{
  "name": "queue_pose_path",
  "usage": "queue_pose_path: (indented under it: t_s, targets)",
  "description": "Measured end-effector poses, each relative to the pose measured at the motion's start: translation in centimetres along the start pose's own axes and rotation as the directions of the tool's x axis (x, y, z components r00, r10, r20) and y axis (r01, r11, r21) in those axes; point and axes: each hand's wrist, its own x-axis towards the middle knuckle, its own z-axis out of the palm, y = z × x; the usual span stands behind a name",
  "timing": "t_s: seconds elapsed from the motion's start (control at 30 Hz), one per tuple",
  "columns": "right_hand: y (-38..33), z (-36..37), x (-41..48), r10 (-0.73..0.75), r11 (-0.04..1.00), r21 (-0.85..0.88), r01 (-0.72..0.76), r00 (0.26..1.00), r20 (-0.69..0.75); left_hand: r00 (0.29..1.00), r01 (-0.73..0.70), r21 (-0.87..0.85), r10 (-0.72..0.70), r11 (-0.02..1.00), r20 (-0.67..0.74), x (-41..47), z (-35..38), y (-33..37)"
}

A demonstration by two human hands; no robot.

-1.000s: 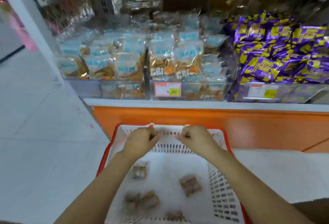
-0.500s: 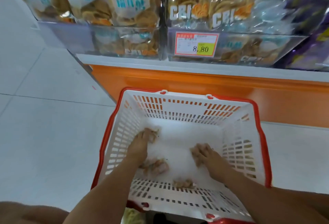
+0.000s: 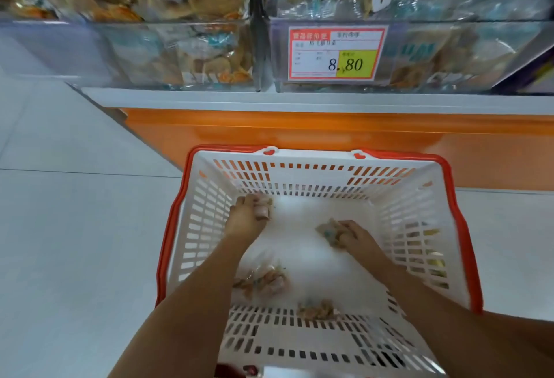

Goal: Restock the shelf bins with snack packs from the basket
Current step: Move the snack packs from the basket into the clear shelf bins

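- Our left hand (image 3: 247, 218) grips a pack (image 3: 264, 209) at the basket (image 3: 463, 227) far wall.
- Our right hand (image 3: 352, 238) clutches another pack (image 3: 327, 232), apart from the left.
- Two loose packs (image 3: 260, 281) lie between our forearms.

A white slotted plastic basket with a red rim (image 3: 314, 154) sits upright below the clear plastic shelf bins (image 3: 90, 53), which are full of snack bags. Two small clear snack packs of brown pieces lie loose on its bottom (image 3: 263, 281) (image 3: 317, 310). The left grip (image 3: 247, 218) holds a third pack (image 3: 264, 209), and the right grip (image 3: 352, 236) a fourth (image 3: 328, 232).
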Motion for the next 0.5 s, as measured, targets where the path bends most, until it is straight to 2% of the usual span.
queue_pose_path:
  t_s: [0.03,0.1,0.13,0.2,0.27,0.33,0.4,0.5]
  targets:
    - [-0.8,-0.4,-0.3,0.099,0.979,0.175,-0.101,0.995,0.021,0.998,0.065,-0.13,-0.062,0.989,0.027,-0.2,-0.5,0.9]
    - [-2.1,-1.2,-1.3,0.183,0.839,0.486,-0.245,0.968,0.172,0.965,0.242,-0.389,-0.18,0.889,0.189,-1.1,-1.2,2.3]
    - [-2.6,-1.7,-1.7,0.162,0.742,0.606,-0.285,0.955,0.25,0.927,0.341,-0.488,-0.203,0.804,0.314,-1.7,-1.5,2.9]
    - [-3.4,-2.5,-2.5,0.067,0.586,0.748,-0.313,0.938,0.34,0.852,0.456,-0.588,-0.139,0.668,0.504,-3.1,-2.1,3.8]
    - [-4.0,-3.1,-3.1,0.008,0.531,0.797,-0.287,0.942,0.334,0.815,0.506,-0.674,-0.043,0.539,0.578,-4.4,-2.6,4.5]
    - [-4.7,-3.9,-3.8,-0.004,0.541,0.806,-0.239,0.958,0.287,0.798,0.539,-0.724,0.014,0.431,0.602,-5.4,-3.0,5.5]
    - [-5.8,-4.7,-4.7,-0.025,0.571,0.801,-0.179,0.972,0.235,0.784,0.548,-0.747,0.081,0.376,0.616,-6.1,-3.5,6.4]
    - [-7.3,-5.9,-6.2,-0.118,0.557,0.825,-0.095,0.974,0.191,0.777,0.538,-0.786,0.182,0.305,0.602,-7.2,-4.3,7.8]
